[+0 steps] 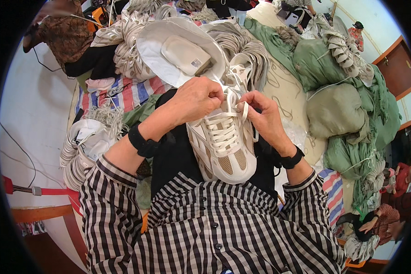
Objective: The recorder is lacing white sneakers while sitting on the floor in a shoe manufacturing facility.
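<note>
A white and beige sneaker upper (230, 150) rests on my lap, its toe pointing towards me. Cream laces (223, 132) criss-cross its front, with mesh panels below them. At the top of the lacing, my left hand (201, 97) is closed, fingertips pinched at the lace; its exact grip is partly hidden by the fingers. My right hand (264, 115) pinches a loop of lace between thumb and forefinger on the other side. Just beyond my left hand lies a large white curved piece (153, 45) with a padded cream pad (185, 55) and a small label.
Stacked shoe uppers (246, 55) lie beyond my hands, with another bundle (84, 141) at my left. Loose laces (106, 118) are heaped there. Green sacks (335, 109) line the right side. Other people sit nearby, one in a patterned jacket (61, 39) at the far left.
</note>
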A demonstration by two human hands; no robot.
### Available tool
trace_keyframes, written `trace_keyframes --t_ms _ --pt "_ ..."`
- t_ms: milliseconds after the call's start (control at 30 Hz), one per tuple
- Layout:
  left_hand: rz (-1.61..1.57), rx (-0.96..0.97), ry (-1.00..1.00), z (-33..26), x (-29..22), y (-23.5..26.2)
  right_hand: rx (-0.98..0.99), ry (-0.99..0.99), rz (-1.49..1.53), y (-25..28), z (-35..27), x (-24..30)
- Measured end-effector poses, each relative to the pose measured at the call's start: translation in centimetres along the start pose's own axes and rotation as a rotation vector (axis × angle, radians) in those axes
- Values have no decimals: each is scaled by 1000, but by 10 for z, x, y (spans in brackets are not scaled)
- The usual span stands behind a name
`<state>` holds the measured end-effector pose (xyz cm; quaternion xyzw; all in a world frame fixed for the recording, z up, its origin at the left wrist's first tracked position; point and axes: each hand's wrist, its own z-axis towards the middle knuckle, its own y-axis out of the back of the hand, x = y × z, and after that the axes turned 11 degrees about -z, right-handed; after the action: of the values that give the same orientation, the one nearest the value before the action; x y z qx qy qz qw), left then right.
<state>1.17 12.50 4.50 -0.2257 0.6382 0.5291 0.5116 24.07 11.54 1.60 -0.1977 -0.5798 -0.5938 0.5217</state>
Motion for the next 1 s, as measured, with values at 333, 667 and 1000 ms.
trace_keyframes --t_ms 333,667,1000 --pt "-356 76 70 0 10 -14 -27 99 -96 -11 1 0" --pt "428 -184 -468 -35 -9 1 -109 -69 379 -1 10 -11" --pt "347 -400 25 -189 63 92 -145 17 193 -4 9 -9"
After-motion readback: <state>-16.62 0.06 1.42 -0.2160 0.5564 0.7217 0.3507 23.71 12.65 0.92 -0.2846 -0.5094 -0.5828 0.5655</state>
